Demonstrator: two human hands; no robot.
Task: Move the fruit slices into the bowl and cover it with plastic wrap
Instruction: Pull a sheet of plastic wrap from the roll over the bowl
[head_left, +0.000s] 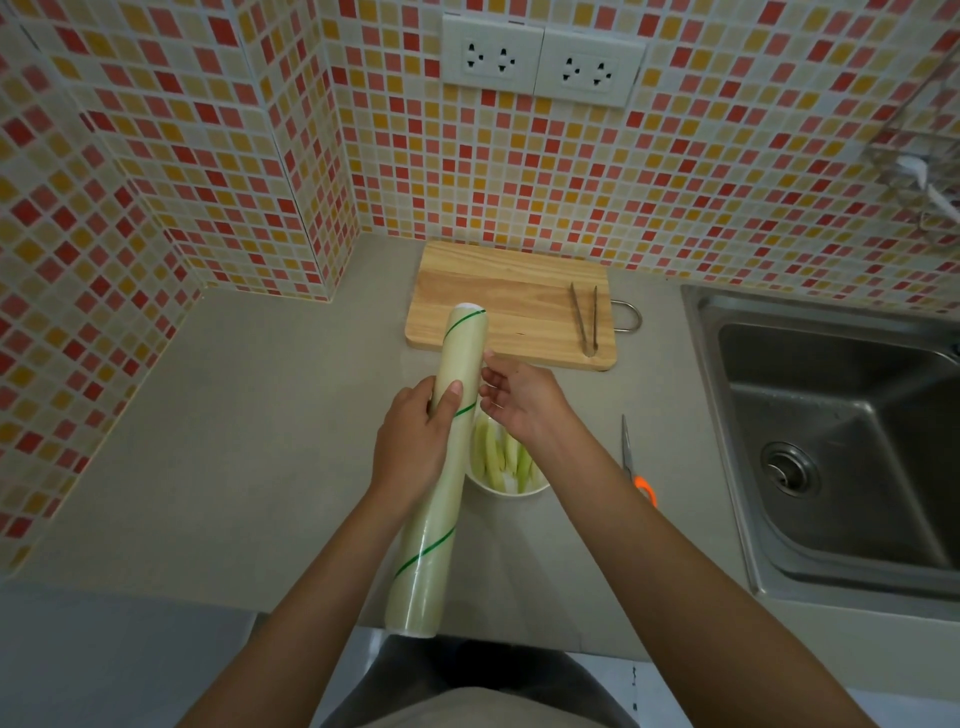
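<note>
Plastic wrap roll (439, 467) sits in our left hand (415, 441), fingers curled round its upper part with the thumb laid across the front, and it hangs slanted over the desk (234, 441), far end toward the cutting board (511, 304), near end past the desk edge. Our right hand (519, 402) hovers just beside the roll, fingers loosely bent toward it; whether they already pinch the film's loose edge we cannot tell, since the film is clear and nothing shows between the fingertips.

We judge the roll light and stiff, easy to steady with one hand, while the film itself is thin, clingy and prone to fold onto itself or tear crooked. The best hold looks like the free edge, taken near its middle and drawn out evenly.

Below the hands, the white bowl (506, 491) holds the pale green fruit slices (501, 457), so that step looks done. The roll and our right forearm partly cover the bowl, so the sheet must be pulled clear before it goes over the rim.

Scissors (636, 465) lie just right of the bowl, tongs (586, 319) rest on the board, and the sink (831, 441) is well to the right.
</note>
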